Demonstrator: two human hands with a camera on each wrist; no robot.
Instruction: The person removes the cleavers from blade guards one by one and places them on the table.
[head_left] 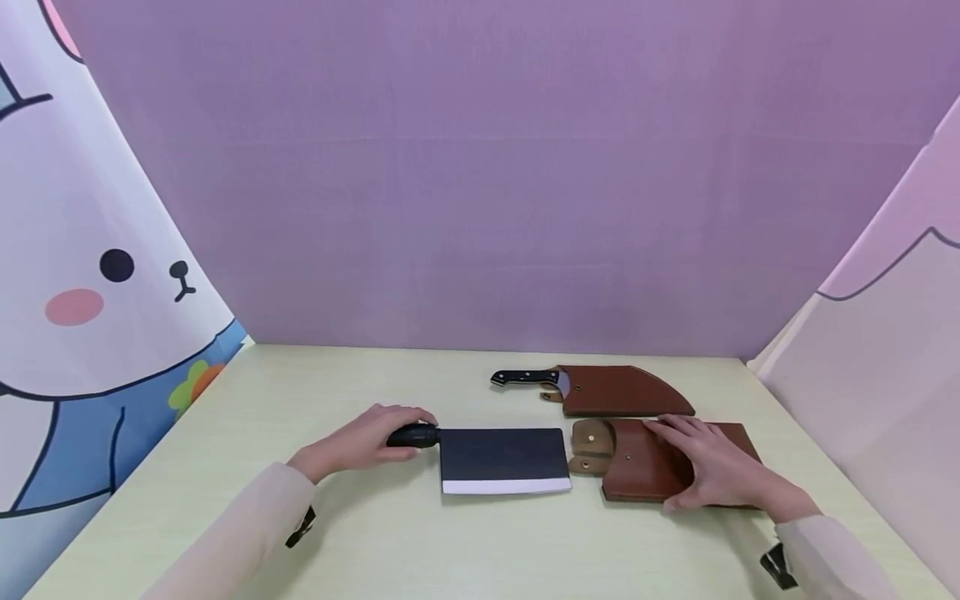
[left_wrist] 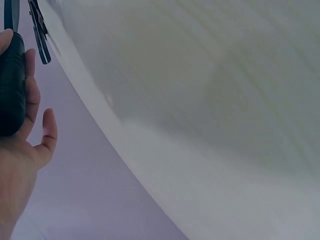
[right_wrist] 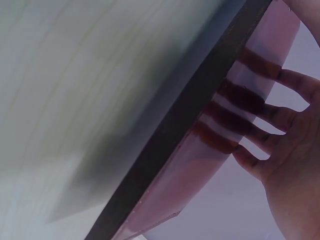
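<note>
Cleaver (head_left: 504,454) between left hand (head_left: 371,437), gripping its handle (head_left: 416,435), and right hand (head_left: 720,468), spread on brown sheath (head_left: 643,471); pale counter (head_left: 420,550), purple backdrop (head_left: 480,183).

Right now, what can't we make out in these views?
Head: most of the knife, covered by the far sheath.
Head: inside of the near sheath, behind its leather front; contents can't be told.
Head: part of that front, under the right hand.
Left wrist: most of the cleaver, cut off by the top edge.
</note>
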